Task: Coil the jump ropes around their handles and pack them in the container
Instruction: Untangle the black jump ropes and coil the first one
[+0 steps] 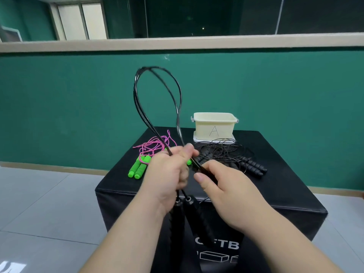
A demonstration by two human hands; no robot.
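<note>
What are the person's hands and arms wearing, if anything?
Nothing visible. The left hand and right hand show no gloves, rings or wristbands; the visible nails are short and unpainted. The forearms are uncovered to the frame's edge, no sleeve in view.
</note>
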